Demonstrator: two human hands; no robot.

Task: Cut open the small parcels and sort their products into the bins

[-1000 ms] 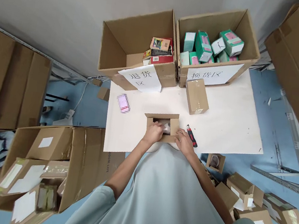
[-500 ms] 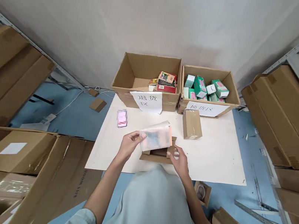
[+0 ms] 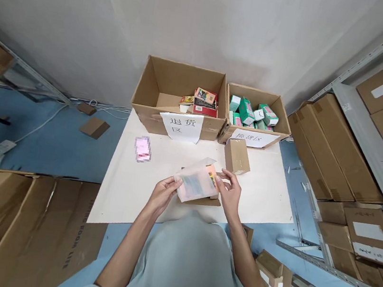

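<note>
My left hand point(image 3: 163, 194) and my right hand point(image 3: 227, 191) both grip a translucent plastic packet point(image 3: 195, 183) with a coloured item inside, held just above the white sheet point(image 3: 126, 191) on the floor. Under the packet lies a small opened cardboard box point(image 3: 204, 200), mostly hidden by it. A sealed small brown box point(image 3: 236, 155) stands just beyond my right hand.
Two open cartons with paper labels sit at the wall: the left carton point(image 3: 157, 85) holds books, the right carton point(image 3: 278, 113) holds green and pink boxes. A pink blurred item point(image 3: 142, 148) lies on the sheet. Big cartons point(image 3: 20, 228) are at my left, shelves with boxes point(image 3: 362, 154) at my right.
My left hand lifted the packet out of the small opened box. My right hand left the box and took the packet's right edge. The view tilted up.
</note>
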